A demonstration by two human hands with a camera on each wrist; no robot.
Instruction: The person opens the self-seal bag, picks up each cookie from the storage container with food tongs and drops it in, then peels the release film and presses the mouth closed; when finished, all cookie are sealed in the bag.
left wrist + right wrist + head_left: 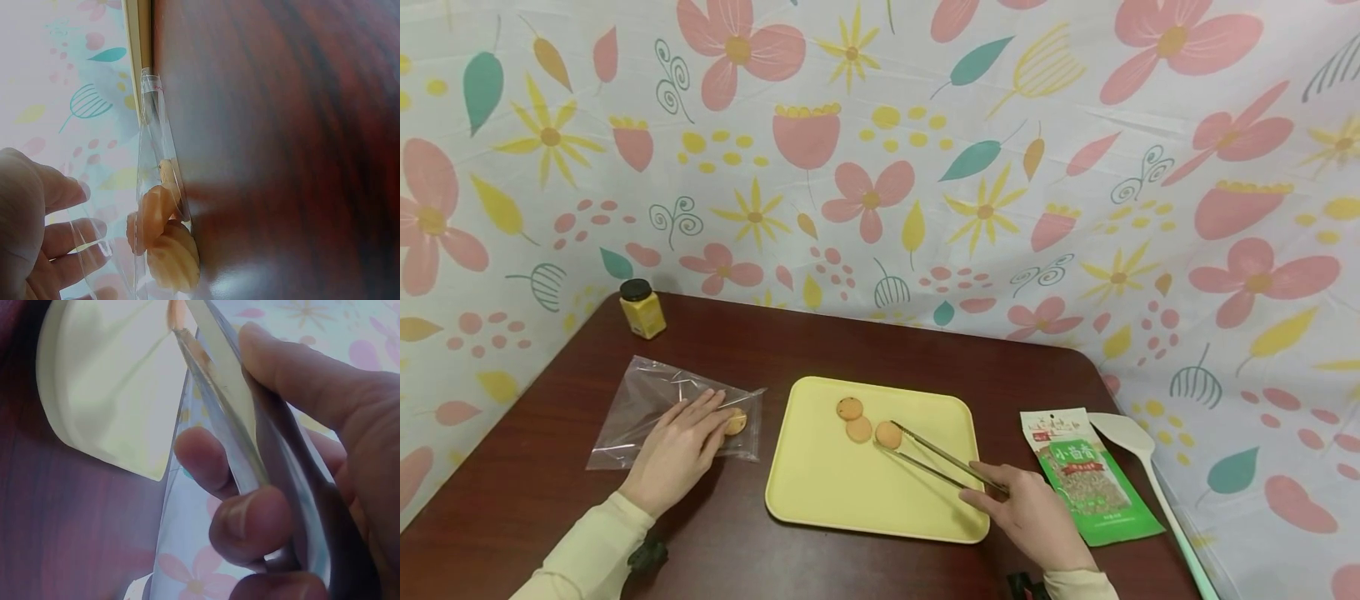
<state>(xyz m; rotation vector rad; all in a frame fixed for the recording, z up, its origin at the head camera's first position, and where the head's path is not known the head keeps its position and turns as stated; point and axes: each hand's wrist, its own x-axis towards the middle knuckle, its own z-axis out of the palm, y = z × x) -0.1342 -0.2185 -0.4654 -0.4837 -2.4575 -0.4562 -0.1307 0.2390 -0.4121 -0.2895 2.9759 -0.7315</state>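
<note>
My right hand point(1030, 512) holds metal tongs point(936, 462), with its fingers curled round the arms in the right wrist view. The tongs' tips stand on either side of a round cookie point(889, 434) on the yellow tray point(820, 508). Two more cookies lie to its left, a speckled one point(849, 407) and a plain one point(859, 429). My left hand point(677, 446) is over a clear plastic bag point(636, 408), its fingers extended and thumb apart from them. Inside the bag, by those fingers, are several cookies, among them a ridged, swirled one point(174, 256).
A yellow jar point(644, 312) with a black lid stands at the table's back left. Right of the tray lies a green and white packet point(1086, 479), beside a white spatula point(1138, 442) with a pale green handle end. Patterned cloth point(880, 167) hangs behind the table point(737, 550).
</note>
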